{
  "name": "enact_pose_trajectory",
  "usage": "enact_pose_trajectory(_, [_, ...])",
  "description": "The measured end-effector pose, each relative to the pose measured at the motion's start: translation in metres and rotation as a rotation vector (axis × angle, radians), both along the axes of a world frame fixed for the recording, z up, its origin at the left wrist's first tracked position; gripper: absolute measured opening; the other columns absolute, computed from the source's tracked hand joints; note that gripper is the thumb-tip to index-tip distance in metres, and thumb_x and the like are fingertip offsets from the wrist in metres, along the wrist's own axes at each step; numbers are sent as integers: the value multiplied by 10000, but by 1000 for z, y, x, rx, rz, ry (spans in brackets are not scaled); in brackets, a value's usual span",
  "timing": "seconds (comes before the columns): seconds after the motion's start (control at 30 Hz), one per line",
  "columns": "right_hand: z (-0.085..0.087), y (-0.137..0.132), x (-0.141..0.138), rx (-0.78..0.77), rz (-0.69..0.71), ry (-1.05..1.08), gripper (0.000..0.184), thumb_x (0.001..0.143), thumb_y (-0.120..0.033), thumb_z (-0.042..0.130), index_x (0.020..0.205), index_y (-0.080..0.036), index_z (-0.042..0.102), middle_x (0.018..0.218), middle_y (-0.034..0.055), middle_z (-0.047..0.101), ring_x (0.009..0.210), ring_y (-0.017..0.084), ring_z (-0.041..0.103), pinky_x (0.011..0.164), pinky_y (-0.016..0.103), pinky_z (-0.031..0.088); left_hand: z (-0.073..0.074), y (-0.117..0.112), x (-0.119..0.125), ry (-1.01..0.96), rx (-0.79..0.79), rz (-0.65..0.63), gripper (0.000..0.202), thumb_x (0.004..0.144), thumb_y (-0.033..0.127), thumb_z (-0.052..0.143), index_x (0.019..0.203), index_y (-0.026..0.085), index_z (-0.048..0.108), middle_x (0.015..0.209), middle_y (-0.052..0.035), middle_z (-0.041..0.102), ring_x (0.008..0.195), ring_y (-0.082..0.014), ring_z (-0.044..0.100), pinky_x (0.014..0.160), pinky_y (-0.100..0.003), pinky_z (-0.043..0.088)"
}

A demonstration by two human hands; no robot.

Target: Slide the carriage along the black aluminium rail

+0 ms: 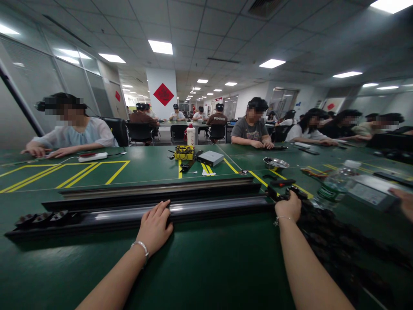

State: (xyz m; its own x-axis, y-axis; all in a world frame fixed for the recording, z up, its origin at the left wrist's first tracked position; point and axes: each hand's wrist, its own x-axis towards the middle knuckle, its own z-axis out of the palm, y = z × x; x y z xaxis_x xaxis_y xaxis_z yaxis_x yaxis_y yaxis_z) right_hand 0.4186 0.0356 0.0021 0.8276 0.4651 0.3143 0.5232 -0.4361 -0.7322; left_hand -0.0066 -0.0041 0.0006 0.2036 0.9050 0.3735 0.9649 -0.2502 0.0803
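One rail [209,207] (glossy), left hand [155,224] atop, right hand [289,207] nearby

Illumination is dim overall and comes from white rectangular ceiling panels [160,47]. Pale glare runs along the long, glossy black rail [219,207]. The flat green desk [226,262] darkens toward the lower edge. Wide-angle distortion stretches the margins. Piled black parts [338,241] at lower right appear blurred and underexposed.

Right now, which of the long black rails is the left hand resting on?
The front rail, lowest in the picture: the left hand lies on its shiny surface, and small dark parts sit at its left end.
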Motion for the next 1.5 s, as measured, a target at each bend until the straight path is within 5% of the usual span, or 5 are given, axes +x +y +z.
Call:
enact_pose_trajectory(0.3, [17, -11, -19, -250, -51, 27, 576, 737, -244, 369, 1301, -158, 295, 1395, 240, 79, 1049, 360, 482, 757, 464, 413, 0, -1, 2, -29, 10, -26, 313, 693, 256, 468, 995, 253, 550, 1331, -6, 403, 1232, -205, 325, 974, -396, 278])
enact_pose_trajectory(0.7, [36, -17, -83, 96, 291, -537, 406, 736, -215, 368, 1100, -167, 539, 1238, 105, 461, 1000, 247, 520, 775, 368, 440, 9, 1, -23, -196, 162, 280, 384, 761, 386, 423, 1102, 233, 511, 1353, -35, 361, 1279, -219, 223, 1032, -416, 211])
enact_pose_trajectory(0.97, [10, -1, -177, -59, 816, -742, 398, 785, -237, 333, 1099, -135, 555, 1212, 77, 507, 1070, 188, 463, 941, 322, 328, 22, 7, -95, -269, 273, 669, 533, 733, 386, 441, 1216, 162, 414, 1427, -116, 163, 1307, -299, 94, 1023, -495, 171])
enact_pose_trajectory(1.13, [3, -6, -220, -221, 782, -669, 410, 806, -251, 287, 1129, -226, 539, 1213, 12, 520, 1138, 197, 412, 953, 382, 278, 9, 3, -136, -318, 242, 778, 558, 723, 377, 455, 1232, 157, 390, 1427, -145, 143, 1309, -298, 90, 1020, -498, 177])
enact_pose_trajectory(1.5, [5, -7, -219, -247, 777, -676, 430, 778, -213, 298, 1131, -229, 543, 1194, 2, 538, 1129, 176, 428, 898, 333, 323, -1, 9, -149, -403, 246, 840, 544, 702, 373, 428, 1184, 121, 437, 1395, -134, 237, 1297, -287, 140, 1023, -492, 191])
